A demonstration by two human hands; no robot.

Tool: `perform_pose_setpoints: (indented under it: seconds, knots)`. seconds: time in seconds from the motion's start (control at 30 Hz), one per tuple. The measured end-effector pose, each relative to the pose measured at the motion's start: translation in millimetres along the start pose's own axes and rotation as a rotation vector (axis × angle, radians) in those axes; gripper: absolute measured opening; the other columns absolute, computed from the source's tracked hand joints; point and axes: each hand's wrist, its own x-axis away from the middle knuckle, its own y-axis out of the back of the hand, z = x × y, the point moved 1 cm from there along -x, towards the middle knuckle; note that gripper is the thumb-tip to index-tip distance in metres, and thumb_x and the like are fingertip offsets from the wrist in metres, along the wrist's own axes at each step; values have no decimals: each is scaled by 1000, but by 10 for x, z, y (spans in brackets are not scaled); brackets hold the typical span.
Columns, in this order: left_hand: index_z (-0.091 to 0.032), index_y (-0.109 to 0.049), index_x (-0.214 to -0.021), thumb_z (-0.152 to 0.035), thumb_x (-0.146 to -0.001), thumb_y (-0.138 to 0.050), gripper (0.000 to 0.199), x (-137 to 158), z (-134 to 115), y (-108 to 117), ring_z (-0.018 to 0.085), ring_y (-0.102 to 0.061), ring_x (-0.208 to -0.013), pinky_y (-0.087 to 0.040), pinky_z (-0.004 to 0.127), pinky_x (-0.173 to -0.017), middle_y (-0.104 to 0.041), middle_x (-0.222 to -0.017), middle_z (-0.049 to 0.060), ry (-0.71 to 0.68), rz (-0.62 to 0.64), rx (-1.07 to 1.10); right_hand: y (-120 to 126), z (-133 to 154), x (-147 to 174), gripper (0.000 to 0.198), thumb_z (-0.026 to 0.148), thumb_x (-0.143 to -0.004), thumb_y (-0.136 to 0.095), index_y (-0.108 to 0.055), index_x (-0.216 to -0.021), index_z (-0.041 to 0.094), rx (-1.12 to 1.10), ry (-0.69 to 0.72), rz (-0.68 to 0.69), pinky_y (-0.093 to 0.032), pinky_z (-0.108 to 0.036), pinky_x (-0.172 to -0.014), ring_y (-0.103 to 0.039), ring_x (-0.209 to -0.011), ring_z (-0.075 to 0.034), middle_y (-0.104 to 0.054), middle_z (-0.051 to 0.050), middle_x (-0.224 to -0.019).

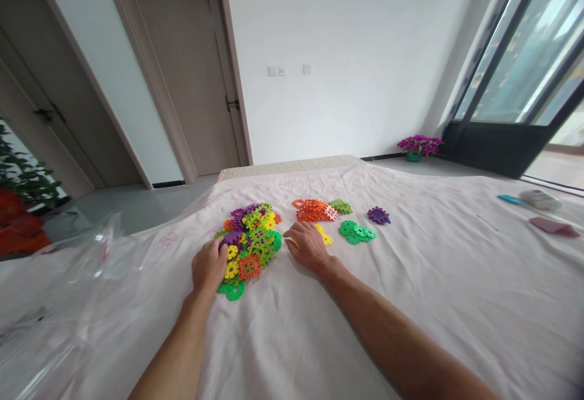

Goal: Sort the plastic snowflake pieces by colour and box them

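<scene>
My left hand (208,266) is at the left edge of a mixed heap of plastic building pieces (255,238) in purple, lime, yellow, orange and green. Its fingers curl in against the heap beside a purple piece (232,237), and their tips are partly hidden. My right hand (308,246) is just right of the heap, palm down, with bent fingers. A bit of yellow shows between its thumb and fingers. Behind that hand, partly covered, are yellow flower pieces (325,235). An orange pile of square pieces (312,210) lies beyond it.
Green pieces (356,232), lime pieces (341,206) and a purple piece (378,215) lie in separate groups to the right. Clear plastic wrapping (86,302) spreads at the left. A pinkish cloth (554,227) and a white object (541,199) are at the far right of the tablecloth (433,278).
</scene>
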Motion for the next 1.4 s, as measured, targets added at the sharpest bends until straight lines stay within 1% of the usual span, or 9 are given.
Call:
perform_pose_setpoints:
  seconds: [0.1,0.3,0.47,0.67,0.8,0.9,1.13,1.27,1.4]
  knots:
    - [-15,-59,-129,-35,-96,-36,46,1,-33,-28,24,-60,-118,-44,36,-102,-65,-128,12,-67,3,-38,-2,85,0,23,28,-89,-63,-68,-110,22,-55,87,16,-35,-35,-85,-53,-95,-22,-66,-6,-101]
    - [-17,-60,-129,-35,-95,-37,44,-14,-10,-52,23,-58,-120,-44,35,-103,-64,-130,10,-73,13,0,-39,288,3,46,23,-81,-65,-59,-127,24,-118,185,92,-35,-38,-92,-53,-103,-23,-65,-7,-113]
    - [-16,-59,-129,-34,-95,-37,45,-23,6,-77,23,-57,-122,-43,35,-104,-64,-130,11,-72,15,11,-104,360,9,52,22,-78,-62,-58,-130,21,-110,122,127,-36,-39,-90,-54,-97,-24,-69,-8,-102]
    - [-16,-59,-129,-33,-94,-37,45,-19,-18,-64,23,-59,-119,-44,36,-103,-64,-129,11,-74,10,-10,-80,369,-12,59,6,-68,-55,-64,-125,22,-275,21,134,-40,-35,-89,-58,-94,-22,-73,-2,-99]
    - [-16,-60,-128,-33,-94,-37,44,-24,-20,-60,23,-58,-120,-44,36,-103,-64,-129,11,-78,7,0,-89,381,-25,45,13,-75,-61,-68,-118,25,-379,-25,117,-43,-33,-88,-61,-92,-20,-74,0,-96]
    - [-16,-60,-128,-34,-94,-37,44,-30,-11,-68,23,-58,-120,-44,36,-103,-64,-129,11,-83,8,9,-144,383,-15,33,23,-80,-67,-71,-113,26,-421,-76,74,-45,-31,-86,-62,-90,-19,-74,1,-93]
    - [-15,-59,-129,-34,-95,-36,45,-23,-8,-69,25,-57,-121,-43,38,-104,-63,-131,12,-73,29,-5,-191,214,-29,32,15,-83,-62,-68,-113,24,-418,-73,-135,-48,-30,-83,-63,-87,-17,-71,-3,-95]
    - [-15,-59,-129,-34,-95,-36,45,-14,-25,-45,25,-57,-121,-43,38,-104,-63,-130,12,-73,30,-5,-127,-129,-116,30,20,-83,-57,-69,-111,21,-440,-254,-302,-50,-30,-76,-63,-79,-17,-71,-4,-91]
    - [-17,-59,-128,-34,-95,-38,43,-6,-43,-23,24,-57,-120,-43,38,-103,-63,-130,12,-72,19,5,60,-627,-149,32,27,-80,-55,-71,-106,18,-467,-509,-473,-52,-33,-79,-65,-81,-19,-73,-6,-94]
